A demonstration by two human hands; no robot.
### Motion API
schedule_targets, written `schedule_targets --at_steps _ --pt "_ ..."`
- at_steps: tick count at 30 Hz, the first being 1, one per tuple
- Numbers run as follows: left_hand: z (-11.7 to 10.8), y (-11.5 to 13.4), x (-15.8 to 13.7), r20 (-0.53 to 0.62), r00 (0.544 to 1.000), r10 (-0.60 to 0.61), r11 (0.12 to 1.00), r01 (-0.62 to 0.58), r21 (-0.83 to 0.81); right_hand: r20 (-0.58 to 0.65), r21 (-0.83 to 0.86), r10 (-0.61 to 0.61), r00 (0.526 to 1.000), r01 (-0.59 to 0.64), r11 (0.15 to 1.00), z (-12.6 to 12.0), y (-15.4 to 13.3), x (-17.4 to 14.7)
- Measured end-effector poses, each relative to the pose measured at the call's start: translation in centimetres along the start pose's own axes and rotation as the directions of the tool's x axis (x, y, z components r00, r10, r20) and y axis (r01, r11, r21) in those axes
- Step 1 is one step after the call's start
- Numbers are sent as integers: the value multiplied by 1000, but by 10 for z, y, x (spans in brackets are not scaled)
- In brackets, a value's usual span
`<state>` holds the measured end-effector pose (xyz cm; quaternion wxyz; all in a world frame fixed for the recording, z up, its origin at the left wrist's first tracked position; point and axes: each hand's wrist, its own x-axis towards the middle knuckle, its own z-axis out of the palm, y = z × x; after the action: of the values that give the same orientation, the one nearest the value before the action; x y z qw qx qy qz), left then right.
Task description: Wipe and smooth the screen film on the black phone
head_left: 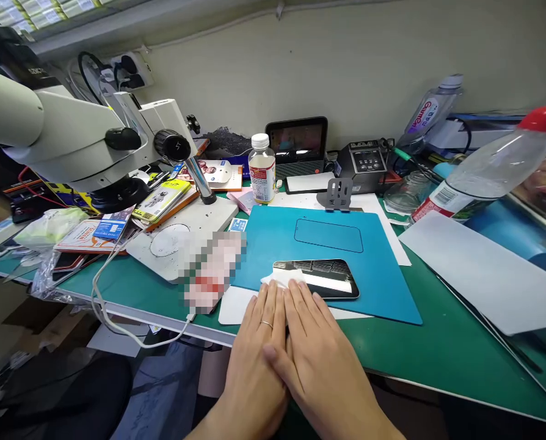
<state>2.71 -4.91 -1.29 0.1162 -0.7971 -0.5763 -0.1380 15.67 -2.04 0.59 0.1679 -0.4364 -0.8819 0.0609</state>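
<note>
A phone (332, 279) with a glossy black screen lies face up on a blue mat (383, 269). A crumpled white wipe (283, 278) covers its left end. My left hand (261, 354) and my right hand (321, 348) lie side by side, palms down. Their outstretched fingers rest on the wipe at the phone's near left edge, and the fingertips press it against the screen. A ring shows on a left finger. The right thumb crosses over the left hand. Above the phone, a thin black phone-shaped outline (328, 236) lies on the mat.
A microscope (85, 134) stands at the left, its white base (176, 235) beside a blurred pink phone-sized object (215, 272) with a cable. Behind are a pill bottle (262, 171), a small screen (297, 139) and a black device (364, 164). A red-capped bottle (488, 165) leans at right.
</note>
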Motion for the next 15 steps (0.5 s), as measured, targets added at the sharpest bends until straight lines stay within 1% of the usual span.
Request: schedule_targets --at_steps 2,5,8,12,15 --pt "-1 1 -1 9 1000 -3 1000 3 -7 1 -3 -5 1000 5 1000 0 0 -1" --pt "2 -3 11 42 999 -34 999 35 -12 39 10 18 999 -18 1000 -3 4 13" --pt "3 -4 17 37 999 -22 1000 22 1 45 -1 20 999 -20 1000 -6 6 19" --pt "0 4 2 2 1000 2 999 -2 33 -9 -37 -31 999 31 999 -3 2 -2" --pt "-3 11 -3 9 1000 -3 999 3 36 -10 -36 -45 999 44 998 -1 5 -14"
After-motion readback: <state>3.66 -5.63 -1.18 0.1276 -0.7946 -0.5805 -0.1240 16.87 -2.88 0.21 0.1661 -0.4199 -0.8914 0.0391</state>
